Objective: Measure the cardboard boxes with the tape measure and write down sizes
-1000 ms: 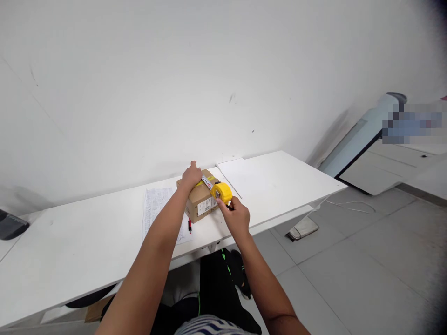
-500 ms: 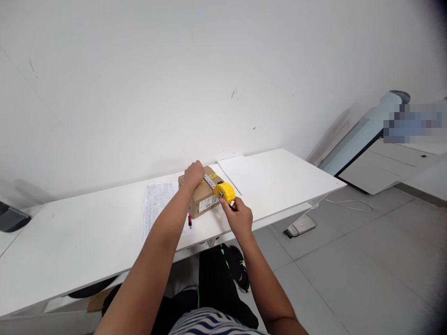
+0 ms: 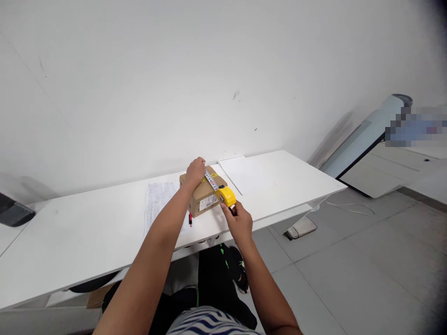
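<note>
A brown cardboard box (image 3: 195,208) with a white label and yellow tape sits on the white table. Across its top runs the pulled-out blade of a yellow tape measure (image 3: 226,196), printed with numbers. My right hand (image 3: 240,222) is closed round the tape measure's case at the box's near right edge. At the far end of the blade, my left hand (image 3: 196,171) is closed with its fingertips at the blade's end, over the box's far edge. Just in front of the box lies a red and black pen (image 3: 190,220).
A handwritten sheet of paper (image 3: 153,200) lies left of the box, partly behind my left forearm. White paper sheets (image 3: 237,172) lie to its right. The table (image 3: 87,228) stands against a wall. A dark object (image 3: 14,211) sits at the far left.
My left hand has shifted slightly up toward the box's far edge. The tape measure has moved a little down and right, with more blade showing.
</note>
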